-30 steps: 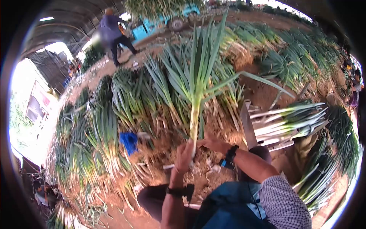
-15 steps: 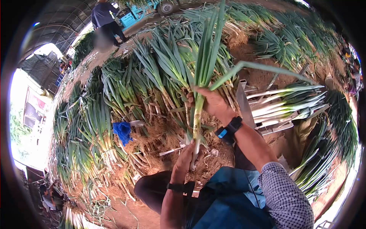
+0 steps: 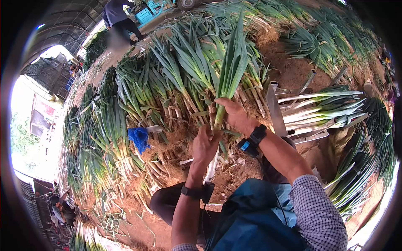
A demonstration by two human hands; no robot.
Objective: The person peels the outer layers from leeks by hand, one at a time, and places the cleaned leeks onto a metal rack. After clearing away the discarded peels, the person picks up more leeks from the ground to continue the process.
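Observation:
I hold a leek (image 3: 231, 73) upright in front of me, its green leaves fanned at the top. My right hand (image 3: 238, 115) is closed around the stalk just under the leaves. Just below it, my left hand (image 3: 205, 144) is closed with its fingertips at the stalk, and the white lower end shows beneath. Behind both hands lie bundles of leeks (image 3: 167, 94) with their roots toward me. A blue cloth (image 3: 138, 139) rests on those roots to the left.
At the right, a metal rack (image 3: 276, 109) holds several cleaned leeks (image 3: 324, 109). More leek piles (image 3: 318, 44) spread at the back right. A person (image 3: 119, 19) stands at the back left near a blue vehicle (image 3: 153, 10). Bare soil (image 3: 238, 178) shows below my hands.
My left hand has moved up the stalk, from its lower end to just below my right hand. The long leaf that stretched out to the right no longer does so.

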